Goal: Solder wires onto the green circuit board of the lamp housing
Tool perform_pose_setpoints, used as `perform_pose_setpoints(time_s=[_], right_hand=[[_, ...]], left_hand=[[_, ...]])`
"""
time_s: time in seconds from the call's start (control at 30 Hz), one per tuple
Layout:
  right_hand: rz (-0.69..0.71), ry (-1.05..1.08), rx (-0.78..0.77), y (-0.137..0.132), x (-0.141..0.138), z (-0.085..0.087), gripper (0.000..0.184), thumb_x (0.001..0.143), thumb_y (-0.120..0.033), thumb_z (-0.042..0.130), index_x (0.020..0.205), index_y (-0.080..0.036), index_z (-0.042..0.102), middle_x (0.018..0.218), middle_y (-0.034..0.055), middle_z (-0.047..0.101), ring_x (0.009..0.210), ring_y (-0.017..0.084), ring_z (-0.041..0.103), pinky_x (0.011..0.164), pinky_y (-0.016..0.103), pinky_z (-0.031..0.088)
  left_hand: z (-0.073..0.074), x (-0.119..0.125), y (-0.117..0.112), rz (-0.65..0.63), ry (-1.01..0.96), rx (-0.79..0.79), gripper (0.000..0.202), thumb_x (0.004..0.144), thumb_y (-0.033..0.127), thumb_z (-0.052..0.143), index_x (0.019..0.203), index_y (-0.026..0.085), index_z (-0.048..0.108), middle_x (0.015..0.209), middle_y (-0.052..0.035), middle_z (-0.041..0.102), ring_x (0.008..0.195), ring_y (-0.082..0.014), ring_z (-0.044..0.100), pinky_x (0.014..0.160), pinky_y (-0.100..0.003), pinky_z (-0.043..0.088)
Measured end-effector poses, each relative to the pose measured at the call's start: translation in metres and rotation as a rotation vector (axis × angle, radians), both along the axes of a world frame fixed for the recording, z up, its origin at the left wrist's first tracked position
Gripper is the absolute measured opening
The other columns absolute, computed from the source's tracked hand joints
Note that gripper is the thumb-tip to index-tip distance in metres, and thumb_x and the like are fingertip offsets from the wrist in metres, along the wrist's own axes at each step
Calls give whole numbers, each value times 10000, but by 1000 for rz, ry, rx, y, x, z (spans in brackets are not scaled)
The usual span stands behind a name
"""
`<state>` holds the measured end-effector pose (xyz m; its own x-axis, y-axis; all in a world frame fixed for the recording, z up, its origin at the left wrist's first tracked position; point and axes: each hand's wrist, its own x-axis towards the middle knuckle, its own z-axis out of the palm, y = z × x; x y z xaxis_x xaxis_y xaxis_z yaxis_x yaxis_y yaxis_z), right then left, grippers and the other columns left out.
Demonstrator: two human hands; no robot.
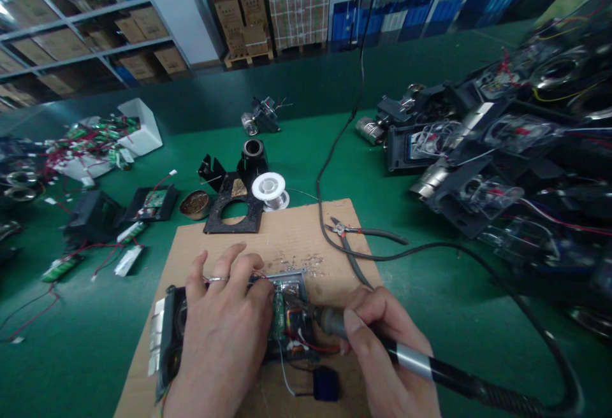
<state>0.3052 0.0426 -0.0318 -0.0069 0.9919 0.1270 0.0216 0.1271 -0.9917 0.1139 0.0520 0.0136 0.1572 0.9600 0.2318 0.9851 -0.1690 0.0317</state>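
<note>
Soldering iron (415, 362) at opened casing (168, 348) on cardboard (287, 227).
Your right hand (412, 329) pinches the iron; your left hand (227, 329) lies spread over the casing; solder spool (268, 187) at cardboard's far edge.

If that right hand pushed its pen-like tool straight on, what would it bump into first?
Most likely the green circuit board, just ahead of the soldering iron, then the left hand; depth is hard to judge here.

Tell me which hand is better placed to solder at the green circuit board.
Probably the right hand: it grips the soldering iron, its tip near the green circuit board, while the left hand lies over the dark housing.
</note>
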Motion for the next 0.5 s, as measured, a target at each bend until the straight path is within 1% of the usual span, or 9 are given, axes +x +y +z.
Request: perform_pose_setpoints(time_s=[0.2,0.33,0.5], right_hand=[[-4,-35,6,0,0,-2,281,1025,-240,473,745,-240,470,660,-51,490,609,122,485,555,231,430],[11,3,-5,-1,1,-1,288,1030,-242,482,742,-235,477,660,-47,500,611,119,495,559,226,437],[26,51,-48,-1,1,-2,292,1042,-285,514,756,-231,491,674,-42,519,620,121,519,573,228,450]], left_hand=[[0,2,0,-4,2,16,96,798,146,742,760,233,757,1063,-73,756,1223,-418,609,1109,-712,326],[0,1,0,-13,27,16,121,833,155,697,773,237,761,1072,-70,753,1210,-412,614,1094,-714,339],[2,-1,0,-15,46,-1,162,854,154,657,773,246,761,1072,-61,750,1220,-404,607,1087,-709,348]])
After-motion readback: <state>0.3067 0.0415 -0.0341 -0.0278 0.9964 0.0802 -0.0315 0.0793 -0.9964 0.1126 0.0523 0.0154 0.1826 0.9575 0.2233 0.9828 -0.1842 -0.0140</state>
